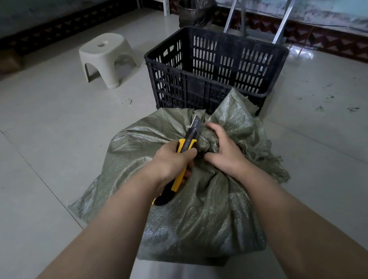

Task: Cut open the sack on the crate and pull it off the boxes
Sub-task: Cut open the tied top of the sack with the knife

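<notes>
A grey-green woven sack (206, 207) bulges in the middle of the view, its mouth twisted into a knot at the top. My right hand (224, 150) grips that knotted neck (207, 139). My left hand (172, 160) is closed around a yellow and black utility knife (185, 148), whose extended blade points up and away, right against the left side of the knot. The sack hides whatever is inside it and whatever it rests on.
A black slotted plastic crate (215, 71) stands just behind the sack. A beige plastic stool (107, 58) sits on the tiled floor to the left. Further back are a bin with a black liner (196, 11) and metal rack legs (282, 19).
</notes>
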